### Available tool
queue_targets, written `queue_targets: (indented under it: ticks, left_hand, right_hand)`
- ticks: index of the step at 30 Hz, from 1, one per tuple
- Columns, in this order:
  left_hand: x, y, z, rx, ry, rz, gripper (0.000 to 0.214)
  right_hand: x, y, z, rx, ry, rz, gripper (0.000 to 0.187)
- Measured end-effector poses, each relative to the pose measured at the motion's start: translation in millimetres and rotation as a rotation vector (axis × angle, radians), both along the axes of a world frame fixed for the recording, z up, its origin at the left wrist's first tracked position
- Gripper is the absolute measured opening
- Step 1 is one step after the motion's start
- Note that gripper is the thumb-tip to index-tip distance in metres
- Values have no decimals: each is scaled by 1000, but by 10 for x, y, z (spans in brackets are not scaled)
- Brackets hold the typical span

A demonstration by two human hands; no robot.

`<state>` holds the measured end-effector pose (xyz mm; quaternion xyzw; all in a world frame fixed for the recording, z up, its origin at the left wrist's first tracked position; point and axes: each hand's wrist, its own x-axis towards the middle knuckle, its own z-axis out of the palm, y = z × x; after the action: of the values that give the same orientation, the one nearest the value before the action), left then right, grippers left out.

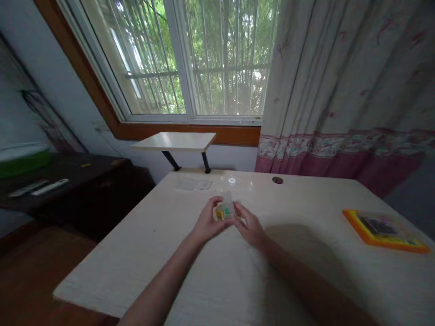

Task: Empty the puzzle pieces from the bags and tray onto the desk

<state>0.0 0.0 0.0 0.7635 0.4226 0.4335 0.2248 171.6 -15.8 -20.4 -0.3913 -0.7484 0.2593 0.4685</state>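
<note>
left hand (207,221) and right hand (250,226) both grasp a small clear container (229,207) over the pale table (136,253); yellow and green bits (220,214) show in it, so handling looks unfinished, though whether it stands open is too blurred to tell

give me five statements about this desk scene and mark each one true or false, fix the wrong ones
1. The left hand holds a small clear container. True.
2. The right hand is hidden from view. False: it is in view, its fingers at the container's right side.
3. The orange-edged item lies on the left side of the table. False: it lies on the right side.
4. A patterned curtain hangs right of the window. True.
5. Yellow and green show at the container. True.
</note>
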Motion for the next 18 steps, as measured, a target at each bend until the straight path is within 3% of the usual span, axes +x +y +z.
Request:
queue_targets:
  ticks: [4, 9, 18]
  left_hand:
    - [-30, 11, 31, 47, 45, -61, 76]
    - [-54, 8, 75, 96, 124, -151, 64]
    - [-49, 20, 75, 55, 162, -123, 63]
  right_hand:
    - [18, -20, -22, 26, -67, -36, 57]
    - [-2, -28, -7, -9, -157, -76, 59]
    - [-29, -33, -23, -54, -237, -144, 54]
